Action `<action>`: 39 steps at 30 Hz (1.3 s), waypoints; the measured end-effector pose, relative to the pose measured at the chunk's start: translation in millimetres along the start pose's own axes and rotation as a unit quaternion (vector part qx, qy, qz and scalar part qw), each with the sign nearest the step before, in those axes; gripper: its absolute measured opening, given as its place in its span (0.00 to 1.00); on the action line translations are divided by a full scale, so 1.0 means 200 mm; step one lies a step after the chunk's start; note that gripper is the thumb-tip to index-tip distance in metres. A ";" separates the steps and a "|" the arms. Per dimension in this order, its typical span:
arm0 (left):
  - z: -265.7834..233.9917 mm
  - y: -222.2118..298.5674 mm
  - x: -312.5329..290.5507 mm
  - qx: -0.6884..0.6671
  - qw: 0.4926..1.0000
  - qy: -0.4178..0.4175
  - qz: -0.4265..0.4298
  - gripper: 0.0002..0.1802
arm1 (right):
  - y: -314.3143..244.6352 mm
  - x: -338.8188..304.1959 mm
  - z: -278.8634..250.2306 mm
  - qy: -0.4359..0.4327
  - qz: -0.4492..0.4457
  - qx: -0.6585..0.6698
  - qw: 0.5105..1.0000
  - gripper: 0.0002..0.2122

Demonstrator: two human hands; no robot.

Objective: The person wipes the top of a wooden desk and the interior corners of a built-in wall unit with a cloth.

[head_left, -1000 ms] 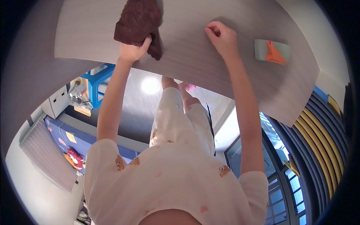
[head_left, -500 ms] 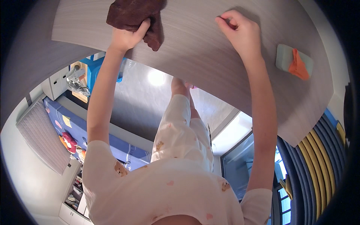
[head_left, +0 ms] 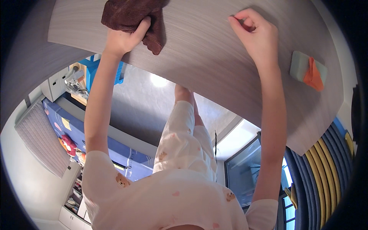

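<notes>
My left hand (head_left: 124,38) grips a dark brown cloth (head_left: 128,15) at the table's near edge. The thumb lies over the cloth and the other fingers are hidden under it. One corner of the cloth hangs toward me beside the thumb. Farther right, my right hand (head_left: 258,34) is held over the grey wood-grain table (head_left: 195,42), its fingers curled and the thumb tip meeting the index finger. Whether anything tiny is pinched there, I cannot make out. To the right of that hand lies a pale green box-like block (head_left: 299,65) with an orange cloth-like piece (head_left: 313,74) on it.
The table's edge runs slantwise in front of my legs (head_left: 176,134). Below at left are a blue plastic stand (head_left: 92,73) and a bed with blue bedding (head_left: 96,138). Blue and yellow curtains (head_left: 322,168) hang at the right, beside a window.
Both hands keep their grip shapes. In the picture, my left hand and the brown cloth sit slightly farther left, my right hand farther right. The green block also appears shifted right and down.
</notes>
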State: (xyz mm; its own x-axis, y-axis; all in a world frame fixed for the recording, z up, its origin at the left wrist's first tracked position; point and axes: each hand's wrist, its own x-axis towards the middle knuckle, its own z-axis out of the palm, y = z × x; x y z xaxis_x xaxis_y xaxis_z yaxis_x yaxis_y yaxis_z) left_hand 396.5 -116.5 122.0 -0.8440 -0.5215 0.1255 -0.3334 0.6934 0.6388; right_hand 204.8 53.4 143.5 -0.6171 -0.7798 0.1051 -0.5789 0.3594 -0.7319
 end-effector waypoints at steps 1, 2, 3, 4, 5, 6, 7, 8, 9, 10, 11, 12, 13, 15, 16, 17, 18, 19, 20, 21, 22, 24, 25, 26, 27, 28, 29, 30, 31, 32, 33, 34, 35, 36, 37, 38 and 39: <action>0.00 0.00 0.00 0.002 1.000 0.007 0.007 0.13 | -0.01 0.00 0.00 -0.006 0.000 -0.010 1.000 0.05; 0.01 0.00 -0.01 0.004 1.000 0.014 0.013 0.13 | -0.01 0.00 -0.01 -0.012 -0.001 -0.020 1.000 0.05; 0.00 0.00 -0.01 0.003 1.000 0.015 0.012 0.13 | -0.02 -0.01 0.00 -0.013 -0.001 -0.021 1.000 0.05; 0.00 0.00 -0.01 -0.009 1.000 0.008 0.008 0.12 | -0.01 -0.01 0.00 -0.011 -0.005 -0.020 1.000 0.05; 0.00 0.00 -0.01 -0.021 1.000 0.002 0.005 0.12 | -0.01 -0.01 -0.01 -0.008 -0.010 -0.019 1.000 0.05; 0.00 0.01 -0.01 -0.022 1.000 0.002 0.005 0.12 | 0.00 -0.01 -0.01 -0.009 -0.010 -0.019 1.000 0.05; 0.00 0.02 -0.01 -0.007 1.000 0.012 0.008 0.12 | 0.00 -0.01 -0.01 -0.018 0.020 0.011 1.000 0.05; 0.00 0.03 -0.01 0.009 1.000 0.022 0.011 0.12 | 0.01 -0.01 -0.02 -0.027 0.050 0.042 0.997 0.05; 0.00 0.03 0.00 0.008 1.000 0.022 0.011 0.12 | -0.01 -0.01 -0.03 -0.027 0.051 0.041 0.998 0.05; 0.00 0.03 0.00 0.005 1.000 0.019 0.019 0.12 | -0.03 0.00 -0.04 -0.020 0.107 0.077 0.991 0.05; 0.00 0.03 0.00 0.001 0.999 0.016 0.028 0.12 | -0.04 0.01 -0.05 -0.012 0.163 0.112 0.980 0.04; 0.00 0.03 0.00 0.000 0.999 0.016 0.028 0.12 | -0.04 0.01 -0.04 -0.012 0.163 0.111 0.980 0.04; -0.01 0.03 0.00 -0.003 1.000 0.008 0.011 0.12 | -0.03 0.00 -0.04 -0.013 0.142 0.117 0.983 0.03; -0.01 0.04 -0.01 -0.008 1.000 -0.001 -0.006 0.12 | -0.01 -0.01 -0.04 -0.013 0.121 0.122 0.985 0.03; 0.00 0.05 -0.01 -0.020 0.999 0.002 -0.026 0.12 | 0.00 -0.01 -0.03 -0.004 0.083 0.087 0.993 0.03; 0.00 0.06 -0.01 -0.031 0.998 0.005 -0.047 0.12 | 0.00 -0.02 -0.03 0.006 0.044 0.052 0.998 0.02; 0.00 0.07 -0.01 -0.031 0.998 0.005 -0.047 0.12 | 0.00 -0.02 -0.03 0.006 0.044 0.053 0.998 0.02; 0.00 0.07 -0.01 -0.024 1.000 0.006 -0.017 0.12 | 0.01 -0.03 -0.02 0.012 0.041 0.050 0.998 0.03; 0.00 0.07 -0.01 -0.017 1.000 0.006 0.012 0.12 | 0.01 -0.04 -0.02 0.019 0.037 0.047 0.998 0.03; 0.00 0.08 -0.01 -0.018 1.000 0.006 0.012 0.12 | 0.00 -0.04 -0.02 0.019 0.037 0.046 0.998 0.03; 0.00 0.08 -0.01 -0.019 1.000 0.012 0.011 0.12 | -0.01 -0.04 -0.01 0.025 0.034 0.036 0.998 0.03; -0.01 0.08 -0.02 -0.020 1.000 0.017 0.008 0.12 | 0.00 -0.05 -0.01 0.029 0.031 0.026 0.999 0.03; 0.00 0.09 -0.02 -0.025 1.000 0.015 0.002 0.11 | 0.04 -0.05 -0.01 0.032 0.002 0.007 0.999 0.04; 0.00 0.09 -0.01 -0.029 0.999 0.013 -0.003 0.11 | 0.06 -0.06 -0.01 0.035 -0.027 -0.012 0.999 0.05; 0.00 0.08 -0.01 -0.031 0.999 0.013 -0.003 0.11 | 0.06 -0.06 -0.01 0.035 -0.026 -0.014 0.999 0.05; -0.01 0.07 -0.01 -0.027 1.000 0.006 0.015 0.11 | 0.06 -0.06 0.00 0.040 -0.048 -0.025 0.998 0.05; -0.01 0.06 -0.01 -0.024 0.999 -0.001 0.033 0.11 | 0.05 -0.06 0.00 0.046 -0.069 -0.037 0.996 0.05; -0.01 0.06 0.00 -0.025 0.999 -0.001 0.032 0.11 | 0.05 -0.06 0.00 0.045 -0.069 -0.037 0.996 0.05; -0.01 0.08 0.00 -0.023 0.999 0.002 0.030 0.11 | 0.05 -0.06 -0.01 0.042 -0.054 -0.031 0.997 0.04; -0.01 0.08 0.01 -0.021 0.999 0.006 0.029 0.11 | 0.05 -0.06 -0.01 0.039 -0.040 -0.024 0.998 0.03; 0.00 0.07 0.01 -0.022 0.999 0.007 0.028 0.11 | 0.06 -0.05 -0.01 0.039 -0.040 -0.025 0.998 0.03; 0.00 0.06 0.01 -0.047 0.998 0.023 0.020 0.11 | 0.07 -0.05 -0.01 0.068 0.011 0.042 0.997 0.03; 0.01 0.06 0.02 -0.072 0.997 0.039 0.012 0.11 | 0.08 -0.04 -0.01 0.098 0.060 0.110 0.987 0.03; 0.01 0.06 0.02 -0.073 0.996 0.041 0.015 0.11 | 0.08 -0.04 -0.02 0.101 0.058 0.107 0.987 0.03; 0.01 0.06 0.02 -0.084 0.996 0.040 0.009 0.12 | 0.08 -0.04 -0.02 0.102 0.078 0.136 0.982 0.02; 0.01 0.07 0.01 -0.094 0.995 0.041 0.004 0.12 | 0.08 -0.04 -0.03 0.104 0.097 0.165 0.976 0.03; 0.01 0.07 0.00 -0.096 0.994 0.046 0.010 0.12 | 0.08 -0.05 -0.02 0.109 0.091 0.163 0.976 0.03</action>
State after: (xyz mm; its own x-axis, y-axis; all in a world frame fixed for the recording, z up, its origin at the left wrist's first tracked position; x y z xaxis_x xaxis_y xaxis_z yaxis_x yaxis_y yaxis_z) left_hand 390.0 -105.5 129.8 -0.8051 -0.5577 0.2020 -0.2240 0.6012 0.7671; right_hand 199.1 68.4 134.0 -0.8133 -0.5779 0.0675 -0.2703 0.2725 -0.9234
